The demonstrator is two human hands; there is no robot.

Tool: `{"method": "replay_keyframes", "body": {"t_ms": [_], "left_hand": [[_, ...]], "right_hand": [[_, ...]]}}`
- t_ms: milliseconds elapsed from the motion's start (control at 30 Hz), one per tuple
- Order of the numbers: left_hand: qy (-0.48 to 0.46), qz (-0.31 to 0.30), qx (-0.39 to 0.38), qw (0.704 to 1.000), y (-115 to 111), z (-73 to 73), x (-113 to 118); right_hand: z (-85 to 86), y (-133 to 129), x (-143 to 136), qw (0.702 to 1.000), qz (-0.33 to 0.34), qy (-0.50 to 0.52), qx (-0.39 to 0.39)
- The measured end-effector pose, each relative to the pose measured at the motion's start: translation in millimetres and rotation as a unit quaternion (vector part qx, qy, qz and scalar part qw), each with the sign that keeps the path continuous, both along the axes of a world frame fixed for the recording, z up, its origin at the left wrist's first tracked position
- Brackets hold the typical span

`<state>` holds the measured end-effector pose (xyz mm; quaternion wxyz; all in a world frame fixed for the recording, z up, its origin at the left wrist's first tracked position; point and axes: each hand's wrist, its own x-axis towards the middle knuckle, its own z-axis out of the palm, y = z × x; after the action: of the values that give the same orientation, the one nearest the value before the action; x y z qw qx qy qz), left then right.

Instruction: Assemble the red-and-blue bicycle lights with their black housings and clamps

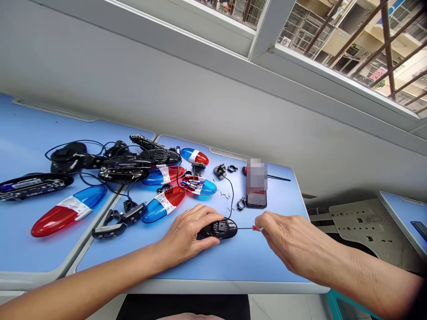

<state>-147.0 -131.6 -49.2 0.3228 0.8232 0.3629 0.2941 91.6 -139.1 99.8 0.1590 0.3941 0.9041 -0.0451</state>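
A black oval housing [227, 228] lies on the blue desk, its cable running up to a small black box [220, 171]. My left hand [191, 229] grips the housing's left end, thumb and fingers on either side. Closed around the red handle of a screwdriver [245, 228] is my right hand [283, 238]; the shaft points left, with its tip at the housing's right end. Several small screws [225, 194] lie just above the housing.
Red-and-blue light covers [163, 204] and black housings with wires [123, 171] crowd the left side. Beyond my hands lie a phone [256, 198], a black ring clamp [241, 204] and another long-shafted screwdriver [278, 178]. A wall [167, 93] borders the desk [207, 271].
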Motion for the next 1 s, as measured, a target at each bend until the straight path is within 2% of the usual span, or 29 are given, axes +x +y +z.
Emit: {"method": "replay_keyframes", "body": {"t_ms": [133,200,300,433,567,667,733,800,900,1000], "left_hand": [[0.001,-0.001,0.002,1.000,0,0.3,0],[0.000,0.001,0.001,1.000,-1,-0.1,-1],[0.000,0.002,0.003,1.000,-1,-0.6,-1],[0.001,-0.001,0.004,1.000,-1,-1.1,-1],[0.000,0.004,0.008,1.000,-1,-2.3,-1],[-0.002,0.007,0.009,1.000,-1,-3.2,-1],[-0.002,0.007,0.009,1.000,-1,-3.5,-1],[-0.002,0.005,0.009,1.000,0,-3.3,-1],[-0.004,0.004,0.007,1.000,0,-2.7,-1],[-0.002,0.001,0.008,1.000,0,-2.4,-1]], "right_hand": [[-6.3,5,7,0.993,-0.001,0.038,0.112],[-7.1,5,10,0.987,0.021,0.079,0.141],[-2.8,2,13,0.987,0.040,0.124,0.098],[7.4,-2,15,0.997,0.025,0.066,0.014],[3.7,-1,16,0.997,0.017,0.014,0.069],[-6.9,0,16,0.993,-0.012,0.046,0.108],[-10.1,0,15,0.991,-0.017,0.100,0.088],[-7.5,-2,15,0.990,-0.022,0.132,0.034],[2.2,-5,14,0.991,-0.032,0.122,-0.044],[3.8,-5,13,0.996,-0.007,0.085,-0.022]]}}
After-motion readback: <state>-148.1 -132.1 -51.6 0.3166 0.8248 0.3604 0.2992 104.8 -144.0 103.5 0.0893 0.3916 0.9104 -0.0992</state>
